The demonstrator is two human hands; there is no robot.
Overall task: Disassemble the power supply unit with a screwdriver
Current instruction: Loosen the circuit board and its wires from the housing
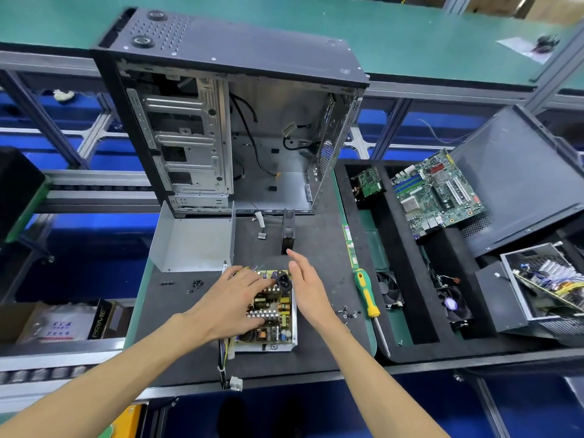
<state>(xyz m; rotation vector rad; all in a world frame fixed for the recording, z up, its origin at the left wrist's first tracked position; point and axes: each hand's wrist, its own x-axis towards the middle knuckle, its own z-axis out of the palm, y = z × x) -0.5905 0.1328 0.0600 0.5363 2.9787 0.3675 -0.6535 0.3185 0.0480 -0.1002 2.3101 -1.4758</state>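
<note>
The opened power supply unit point(274, 314) lies on the dark mat, its circuit board with coils and heat sinks exposed in a metal tray. My left hand point(232, 303) rests flat on the board, fingers spread toward the black power socket. My right hand point(308, 287) hovers open beside the unit's right edge, fingers straight, holding nothing. The unit's grey metal cover point(194, 245) lies behind it to the left. A green and yellow screwdriver point(368, 295) lies on the mat to the right, apart from both hands. Loose screws point(347, 312) lie between the unit and the screwdriver.
An empty computer case point(227, 121) stands upright behind. A black fan point(288, 230) stands just beyond my right hand. More screws point(197, 283) lie at the left. A foam tray point(410, 327) at the right holds a motherboard point(437, 192), fans and another power supply point(543, 286).
</note>
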